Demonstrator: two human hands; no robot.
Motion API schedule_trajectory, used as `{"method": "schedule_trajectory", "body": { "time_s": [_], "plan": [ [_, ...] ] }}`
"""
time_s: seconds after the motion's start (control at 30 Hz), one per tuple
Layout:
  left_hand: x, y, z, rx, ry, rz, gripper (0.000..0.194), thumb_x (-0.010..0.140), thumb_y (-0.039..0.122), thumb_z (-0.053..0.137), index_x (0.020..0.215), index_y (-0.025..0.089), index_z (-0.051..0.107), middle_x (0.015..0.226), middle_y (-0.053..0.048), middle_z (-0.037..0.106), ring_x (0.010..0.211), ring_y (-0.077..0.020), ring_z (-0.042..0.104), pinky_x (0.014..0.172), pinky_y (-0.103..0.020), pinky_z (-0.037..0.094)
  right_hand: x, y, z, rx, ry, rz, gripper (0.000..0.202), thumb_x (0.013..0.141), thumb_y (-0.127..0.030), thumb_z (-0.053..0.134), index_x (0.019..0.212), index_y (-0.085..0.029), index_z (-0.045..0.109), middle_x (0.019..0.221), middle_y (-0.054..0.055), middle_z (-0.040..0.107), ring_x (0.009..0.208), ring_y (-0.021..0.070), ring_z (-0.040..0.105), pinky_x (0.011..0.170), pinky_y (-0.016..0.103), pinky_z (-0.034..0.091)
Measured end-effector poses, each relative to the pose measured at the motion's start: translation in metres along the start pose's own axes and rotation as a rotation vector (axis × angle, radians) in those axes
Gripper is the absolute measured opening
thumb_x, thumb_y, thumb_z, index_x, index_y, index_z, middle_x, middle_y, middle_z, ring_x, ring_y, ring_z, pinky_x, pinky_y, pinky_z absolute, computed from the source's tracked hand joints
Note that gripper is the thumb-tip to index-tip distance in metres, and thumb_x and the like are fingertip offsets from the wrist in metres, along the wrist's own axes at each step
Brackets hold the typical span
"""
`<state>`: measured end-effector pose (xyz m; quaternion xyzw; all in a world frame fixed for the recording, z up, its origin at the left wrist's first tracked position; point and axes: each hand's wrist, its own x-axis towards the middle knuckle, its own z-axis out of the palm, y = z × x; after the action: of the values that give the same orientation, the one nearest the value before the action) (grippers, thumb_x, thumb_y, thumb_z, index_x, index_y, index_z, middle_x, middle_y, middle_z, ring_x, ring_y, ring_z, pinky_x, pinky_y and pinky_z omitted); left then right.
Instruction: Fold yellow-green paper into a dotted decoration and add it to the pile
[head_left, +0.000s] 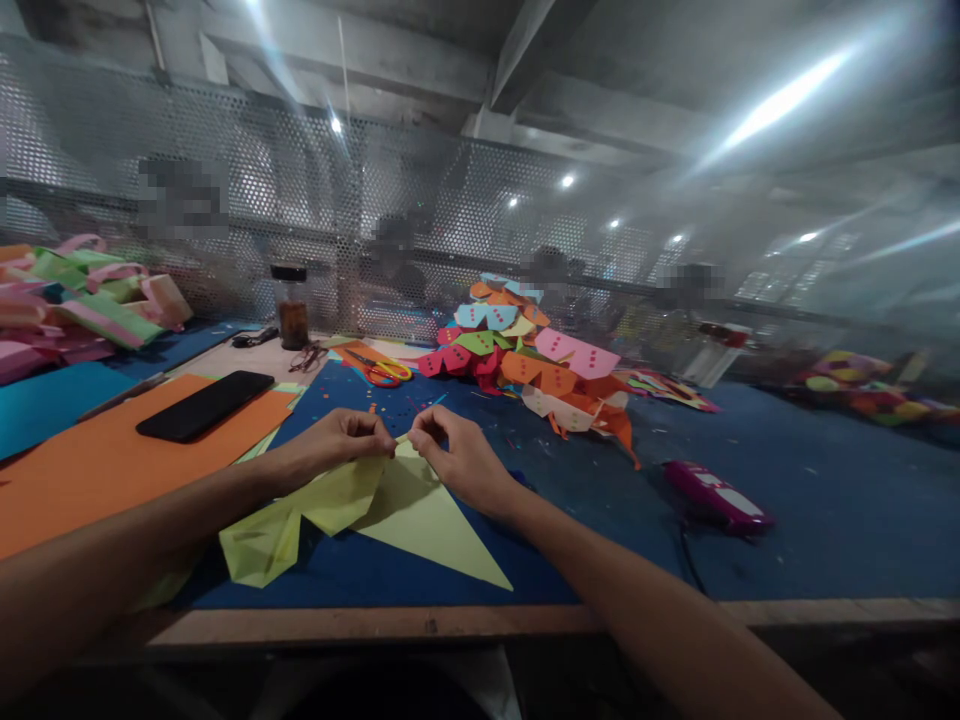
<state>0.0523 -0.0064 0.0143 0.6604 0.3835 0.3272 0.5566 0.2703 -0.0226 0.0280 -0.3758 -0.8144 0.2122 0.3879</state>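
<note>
Yellow paper (435,525), partly folded and with a long pointed corner, lies over the blue table top near its front edge. Both hands pinch its upper part, fingertips close together. My left hand (349,440) is closed on the paper, and a creased, folded flap (262,545) spreads below that wrist. My right hand (461,455) is closed too, thumb and forefinger pressed together at the paper's top point. Just beyond the hands lie scissors (379,368) with orange and yellow handles.
A black phone (206,405) rests on orange sheets (82,480) at left. Behind the hands is a pile of cut, folded coloured paper pieces (540,365). A purple device with a cord (716,497) lies right. A dark-lidded jar (291,308) stands before the perforated metal screen (315,190).
</note>
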Motion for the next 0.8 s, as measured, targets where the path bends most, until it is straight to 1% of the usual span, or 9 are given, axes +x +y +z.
{"method": "schedule_trajectory", "body": {
  "time_s": [0.13,0.27,0.4,0.53,0.7,0.8],
  "plan": [
    [0.0046,-0.0062,-0.0027,0.017,0.000,0.016,0.037,0.073,0.053,0.077,0.075,0.018,0.068,0.064,0.003,0.061,0.054,-0.0106,0.051,0.051,-0.021,0.034,0.0005,0.0029,-0.0010,-0.047,0.040,-0.016,0.014,0.096,-0.029,0.052,0.086,-0.020,0.055,0.080,0.000,0.061,0.073,0.0153,0.056,0.068,0.027,0.040],
    [0.0038,-0.0060,-0.0017,-0.002,0.024,-0.009,0.038,0.072,0.055,0.079,0.076,0.018,0.069,0.063,0.003,0.061,0.052,-0.0100,0.050,0.050,-0.021,0.033,0.0002,0.0057,-0.0007,-0.076,0.048,-0.024,0.013,0.098,-0.028,0.050,0.088,-0.021,0.055,0.078,0.000,0.062,0.072,0.0158,0.056,0.067,0.027,0.040],
    [0.0023,-0.0055,-0.0014,-0.013,0.024,-0.029,0.037,0.073,0.055,0.078,0.076,0.019,0.068,0.062,0.003,0.061,0.051,-0.0101,0.049,0.050,-0.021,0.033,-0.0001,0.0064,-0.0012,-0.085,0.039,-0.007,0.014,0.100,-0.030,0.051,0.090,-0.021,0.055,0.076,-0.001,0.062,0.069,0.0154,0.056,0.066,0.027,0.039],
    [0.0027,-0.0052,-0.0025,0.013,0.026,-0.011,0.036,0.073,0.053,0.078,0.076,0.018,0.069,0.064,0.003,0.061,0.053,-0.0100,0.049,0.051,-0.021,0.032,0.0015,0.0068,-0.0026,-0.011,0.016,0.017,0.016,0.098,-0.033,0.055,0.088,-0.020,0.058,0.074,-0.002,0.062,0.068,0.0143,0.056,0.066,0.026,0.041],
    [0.0039,-0.0027,-0.0030,0.064,0.030,-0.014,0.036,0.073,0.053,0.076,0.072,0.018,0.067,0.062,0.003,0.059,0.053,-0.0106,0.048,0.050,-0.022,0.032,0.0030,0.0068,-0.0035,0.094,0.028,0.077,0.022,0.099,-0.037,0.052,0.085,-0.021,0.058,0.072,-0.002,0.063,0.068,0.0134,0.060,0.067,0.025,0.043],
    [0.0044,-0.0017,-0.0035,0.090,0.025,0.006,0.035,0.073,0.052,0.076,0.071,0.018,0.067,0.061,0.003,0.058,0.052,-0.0102,0.047,0.050,-0.022,0.031,0.0030,0.0076,-0.0032,0.115,0.023,0.086,0.021,0.098,-0.038,0.054,0.086,-0.021,0.058,0.072,-0.002,0.063,0.068,0.0136,0.060,0.067,0.026,0.044]
  ]
}}
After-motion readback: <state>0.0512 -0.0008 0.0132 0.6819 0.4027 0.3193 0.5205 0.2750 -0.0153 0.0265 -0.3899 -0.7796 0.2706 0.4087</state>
